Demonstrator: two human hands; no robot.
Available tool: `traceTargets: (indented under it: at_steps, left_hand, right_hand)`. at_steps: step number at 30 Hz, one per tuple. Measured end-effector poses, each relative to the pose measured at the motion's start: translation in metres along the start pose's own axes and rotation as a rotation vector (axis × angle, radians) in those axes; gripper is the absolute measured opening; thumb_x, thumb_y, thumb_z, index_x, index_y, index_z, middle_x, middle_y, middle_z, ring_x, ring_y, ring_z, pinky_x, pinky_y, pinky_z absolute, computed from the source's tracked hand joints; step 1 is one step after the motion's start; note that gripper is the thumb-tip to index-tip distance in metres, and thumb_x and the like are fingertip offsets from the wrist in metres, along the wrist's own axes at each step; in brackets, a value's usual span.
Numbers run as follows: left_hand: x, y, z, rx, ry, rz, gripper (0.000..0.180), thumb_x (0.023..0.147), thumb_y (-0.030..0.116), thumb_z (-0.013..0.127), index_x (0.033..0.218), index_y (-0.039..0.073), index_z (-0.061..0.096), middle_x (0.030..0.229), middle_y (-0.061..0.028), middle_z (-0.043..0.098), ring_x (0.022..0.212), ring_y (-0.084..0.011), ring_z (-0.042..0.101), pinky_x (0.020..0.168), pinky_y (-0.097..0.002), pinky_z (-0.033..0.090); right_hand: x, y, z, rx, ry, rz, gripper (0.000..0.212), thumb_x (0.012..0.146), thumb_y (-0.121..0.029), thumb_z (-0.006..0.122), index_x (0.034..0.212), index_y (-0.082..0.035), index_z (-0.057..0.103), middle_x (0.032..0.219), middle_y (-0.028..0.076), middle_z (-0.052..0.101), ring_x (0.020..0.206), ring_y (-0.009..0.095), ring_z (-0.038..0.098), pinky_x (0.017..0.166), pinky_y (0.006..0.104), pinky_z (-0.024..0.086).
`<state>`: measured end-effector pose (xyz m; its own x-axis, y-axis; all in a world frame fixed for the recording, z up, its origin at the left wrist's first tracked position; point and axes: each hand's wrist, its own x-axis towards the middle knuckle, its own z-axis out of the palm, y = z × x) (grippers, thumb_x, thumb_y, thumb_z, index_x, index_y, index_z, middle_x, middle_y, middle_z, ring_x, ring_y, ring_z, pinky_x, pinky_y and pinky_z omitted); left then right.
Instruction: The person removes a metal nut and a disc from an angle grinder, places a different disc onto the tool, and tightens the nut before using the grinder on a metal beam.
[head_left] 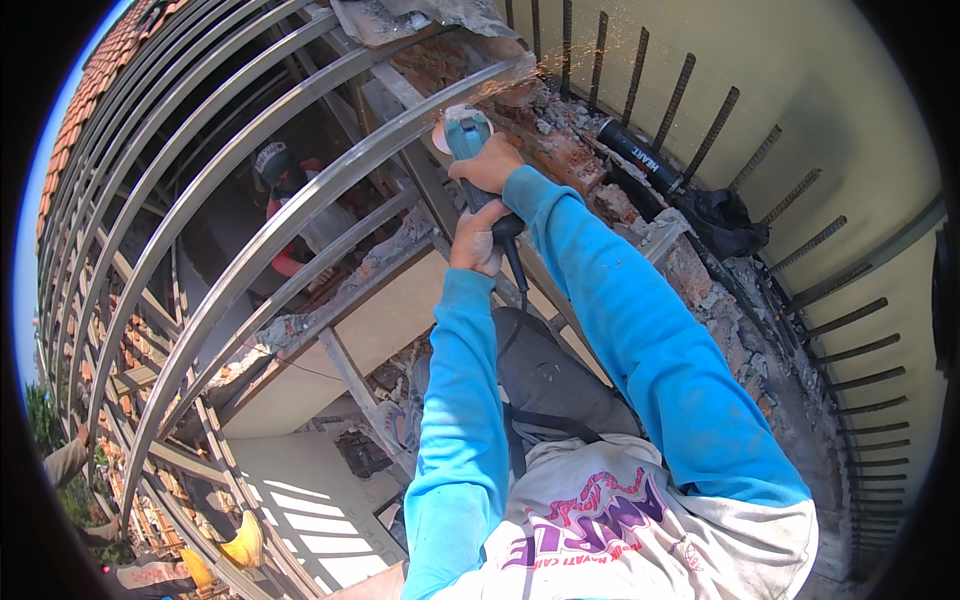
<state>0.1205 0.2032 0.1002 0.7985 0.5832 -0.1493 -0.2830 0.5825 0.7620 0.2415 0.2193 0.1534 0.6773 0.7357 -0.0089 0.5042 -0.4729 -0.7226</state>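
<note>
The teal-and-dark angle grinder with a rounded housing was at the upper middle of the view, out at arm's length, its head right beside a long grey metal beam. Whether the disc touched the metal could not be made out, but the fine orange sparks suggested that cutting or grinding was under way. The right grip was closed around the teal housing just behind the head; the left grip was wrapped around the dark rear part, from which a black power cable hung.

Doing this well called for keeping both grips firm, so that a snag could not wrench the tool round. The right fingers sat near the head, which gave control but asked for care to keep them clear of the disc. Light, even pressure in one plane would have served better than leaning in, since a twisted disc could bind or shatter. The cable, loose near the grey trousers, was best led behind the body. The sparks flew towards the beige wall with its row of dark ribbed steel rods, a sensible direction, because a co-worker in a cap was bent below the beams on the other side and needed to be kept out of the spray.
</note>
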Motion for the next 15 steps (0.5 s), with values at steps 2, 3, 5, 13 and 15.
traceTargets:
  at_steps: [2,3,5,13,15]
  left_hand:
    - [-0.0004,0.0005,-0.0004,-0.004,0.005,-0.002,0.035,0.077,0.018,0.071,0.107,0.005,0.058,0.086,-0.0057,0.065,0.07,-0.0189,0.064,0.051,-0.0352,0.048]
    - [-0.001,0.0012,-0.0002,-0.004,0.009,-0.003,0.035,0.077,0.018,0.071,0.107,0.005,0.058,0.086,-0.0057,0.065,0.07,-0.019,0.064,0.051,-0.0353,0.048]
    - [-0.0015,0.0019,0.0014,-0.006,0.007,0.002,0.035,0.077,0.018,0.071,0.107,0.004,0.058,0.086,-0.0058,0.066,0.07,-0.0191,0.064,0.051,-0.0352,0.048]
    - [0.0004,0.0037,0.004,-0.003,-0.014,0.015,0.034,0.077,0.016,0.07,0.107,0.003,0.058,0.086,-0.0064,0.066,0.068,-0.0191,0.064,0.051,-0.0333,0.05]
    - [0.0005,0.0045,0.0059,0.0,-0.015,0.017,0.034,0.077,0.016,0.07,0.106,0.003,0.059,0.086,-0.0064,0.066,0.068,-0.0192,0.064,0.051,-0.0335,0.049]
  right_hand:
    - [-0.0012,-0.0012,-0.0003,0.012,-0.008,-0.002,0.101,0.059,-0.042,0.081,0.124,0.02,0.036,0.116,0.032,0.058,0.104,0.037,0.062,0.088,0.036,0.05]
    - [-0.0016,-0.0021,-0.0003,0.013,-0.009,0.001,0.101,0.059,-0.042,0.081,0.125,0.02,0.036,0.116,0.032,0.058,0.104,0.037,0.062,0.089,0.0361,0.05]
    - [-0.0016,-0.0021,-0.0008,0.012,-0.008,0.01,0.102,0.058,-0.042,0.081,0.125,0.02,0.036,0.116,0.032,0.058,0.104,0.037,0.062,0.09,0.0362,0.05]
    - [0.0011,-0.0017,-0.0048,-0.016,-0.01,-0.022,0.106,0.056,-0.045,0.081,0.125,0.022,0.037,0.124,0.033,0.051,0.109,0.036,0.06,0.091,0.0363,0.049]
    - [0.0018,-0.0001,-0.006,-0.021,0.003,-0.022,0.106,0.056,-0.045,0.081,0.125,0.022,0.037,0.124,0.033,0.051,0.108,0.036,0.06,0.09,0.0362,0.05]
